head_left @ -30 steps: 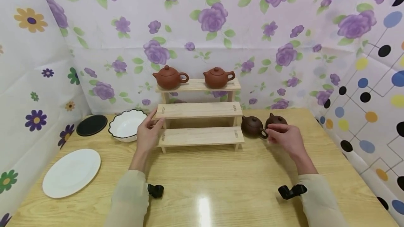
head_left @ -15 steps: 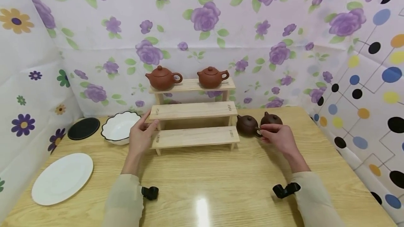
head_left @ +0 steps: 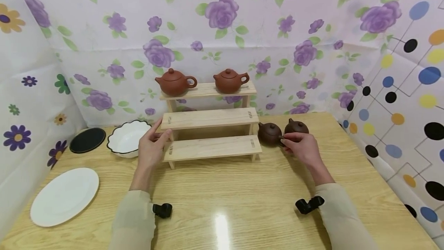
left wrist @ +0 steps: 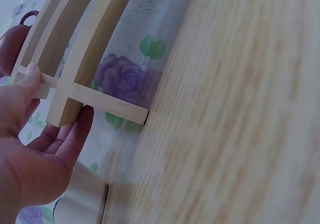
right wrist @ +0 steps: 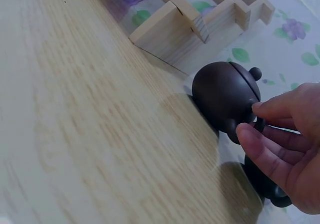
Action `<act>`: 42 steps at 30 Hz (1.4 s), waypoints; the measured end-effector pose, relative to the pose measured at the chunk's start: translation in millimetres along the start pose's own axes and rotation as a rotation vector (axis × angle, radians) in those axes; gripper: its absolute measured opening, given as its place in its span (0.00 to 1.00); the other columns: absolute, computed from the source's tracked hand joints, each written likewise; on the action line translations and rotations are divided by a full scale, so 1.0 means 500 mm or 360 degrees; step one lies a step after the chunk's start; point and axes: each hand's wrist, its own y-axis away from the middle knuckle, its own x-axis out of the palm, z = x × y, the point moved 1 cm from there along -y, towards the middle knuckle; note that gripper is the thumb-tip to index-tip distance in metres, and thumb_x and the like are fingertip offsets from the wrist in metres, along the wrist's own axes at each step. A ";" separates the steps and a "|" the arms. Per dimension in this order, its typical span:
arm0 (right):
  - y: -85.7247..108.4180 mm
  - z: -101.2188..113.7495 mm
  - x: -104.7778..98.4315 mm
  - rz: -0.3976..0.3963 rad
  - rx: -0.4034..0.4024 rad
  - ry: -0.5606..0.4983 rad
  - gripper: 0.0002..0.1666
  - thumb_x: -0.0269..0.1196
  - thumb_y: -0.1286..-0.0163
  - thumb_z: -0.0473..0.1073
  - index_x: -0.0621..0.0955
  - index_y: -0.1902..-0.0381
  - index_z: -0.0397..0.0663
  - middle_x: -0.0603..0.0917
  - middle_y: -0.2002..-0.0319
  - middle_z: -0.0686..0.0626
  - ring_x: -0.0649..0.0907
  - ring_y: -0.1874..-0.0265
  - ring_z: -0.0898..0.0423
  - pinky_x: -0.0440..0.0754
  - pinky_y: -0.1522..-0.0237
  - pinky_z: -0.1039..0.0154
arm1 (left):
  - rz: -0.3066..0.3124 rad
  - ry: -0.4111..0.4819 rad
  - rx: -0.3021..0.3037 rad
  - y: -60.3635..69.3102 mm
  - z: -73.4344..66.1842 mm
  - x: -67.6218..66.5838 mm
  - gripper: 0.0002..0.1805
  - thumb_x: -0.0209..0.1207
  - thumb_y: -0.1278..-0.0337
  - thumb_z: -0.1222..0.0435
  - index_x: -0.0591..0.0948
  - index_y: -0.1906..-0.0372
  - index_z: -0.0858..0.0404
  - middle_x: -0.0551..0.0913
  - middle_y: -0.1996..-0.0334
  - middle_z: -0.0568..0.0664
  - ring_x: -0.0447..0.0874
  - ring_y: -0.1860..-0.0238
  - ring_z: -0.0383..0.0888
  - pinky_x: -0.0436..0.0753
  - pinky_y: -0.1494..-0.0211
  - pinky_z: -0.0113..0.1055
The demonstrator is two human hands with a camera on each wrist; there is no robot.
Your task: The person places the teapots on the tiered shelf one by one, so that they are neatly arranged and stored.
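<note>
A three-tier wooden stand (head_left: 211, 148) has two reddish-brown teapots (head_left: 174, 83) (head_left: 229, 81) on its top tier; its middle and bottom tiers are bare. My left hand (head_left: 150, 150) grips the stand's left side, and in the left wrist view its fingers (left wrist: 80, 131) curl under a plank's end. Right of the stand sits a dark brown teapot (head_left: 269, 134) on the table. My right hand (head_left: 303, 149) pinches that teapot's handle between thumb and fingers, seen closer on the dark teapot (right wrist: 222, 93) in the right wrist view. Just behind the hand sits another dark teapot (head_left: 296, 127).
A white scalloped bowl (head_left: 128, 138) stands left of the stand, close to my left hand. Farther left are a black round coaster (head_left: 87, 140) and a white plate (head_left: 64, 196). Patterned cloth (head_left: 194, 22) surrounds the table's back and sides.
The head view has shifted, so the whole scene sits farther left in it. My right hand has closed in slightly on the nearer dark teapot's handle. My left hand stays on the stand.
</note>
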 end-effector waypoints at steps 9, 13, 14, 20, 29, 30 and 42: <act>-0.003 -0.011 0.006 0.0007 0.0020 -0.0097 0.20 0.67 0.24 0.40 0.86 0.41 0.33 0.90 0.52 0.32 0.91 0.71 0.58 0.89 0.66 0.64 | 0.0018 -0.0005 0.0002 0.002 -0.001 -0.002 0.32 0.65 0.28 0.48 0.73 0.22 0.39 0.81 0.57 0.46 0.77 0.56 0.36 0.77 0.58 0.25; -0.003 -0.021 0.007 0.0011 -0.0006 -0.0110 0.20 0.67 0.23 0.41 0.86 0.41 0.33 0.90 0.51 0.32 0.92 0.69 0.57 0.90 0.65 0.64 | 0.0013 0.0000 0.0001 0.001 0.000 -0.001 0.32 0.65 0.28 0.48 0.73 0.23 0.39 0.81 0.57 0.46 0.77 0.56 0.36 0.77 0.59 0.25; -0.004 -0.023 0.007 0.0008 -0.0013 -0.0114 0.20 0.68 0.23 0.42 0.86 0.41 0.34 0.90 0.52 0.32 0.92 0.69 0.57 0.90 0.64 0.64 | 0.0011 0.0002 -0.0001 0.001 0.000 -0.001 0.32 0.65 0.28 0.48 0.73 0.23 0.38 0.81 0.57 0.46 0.77 0.57 0.36 0.77 0.59 0.25; -0.007 -0.031 0.009 -0.0002 -0.0056 -0.0107 0.21 0.68 0.24 0.45 0.87 0.42 0.34 0.91 0.55 0.33 0.92 0.68 0.57 0.89 0.63 0.65 | 0.0004 0.0008 -0.0004 0.002 0.001 -0.002 0.31 0.65 0.28 0.48 0.74 0.23 0.37 0.81 0.57 0.46 0.77 0.57 0.36 0.77 0.61 0.25; -0.003 -0.028 0.007 0.0015 -0.0028 -0.0147 0.20 0.68 0.23 0.43 0.87 0.42 0.33 0.88 0.47 0.30 0.93 0.64 0.55 0.90 0.59 0.64 | -0.0005 0.0004 0.0013 0.000 0.001 0.001 0.30 0.65 0.27 0.50 0.74 0.23 0.38 0.81 0.59 0.45 0.77 0.59 0.35 0.77 0.62 0.25; -0.003 -0.028 0.007 0.0018 -0.0030 -0.0157 0.20 0.67 0.23 0.42 0.87 0.42 0.33 0.88 0.47 0.30 0.93 0.63 0.55 0.90 0.59 0.63 | -0.0007 0.0007 0.0015 0.000 0.001 0.001 0.30 0.65 0.27 0.50 0.74 0.23 0.39 0.81 0.59 0.45 0.77 0.59 0.35 0.77 0.62 0.25; -0.008 -0.035 0.010 0.0002 -0.0024 -0.0191 0.17 0.66 0.23 0.39 0.87 0.44 0.30 0.88 0.46 0.31 0.93 0.64 0.56 0.90 0.60 0.63 | -0.0006 0.0004 0.0017 0.001 0.000 0.001 0.31 0.65 0.28 0.49 0.74 0.23 0.39 0.81 0.59 0.44 0.77 0.58 0.34 0.76 0.61 0.24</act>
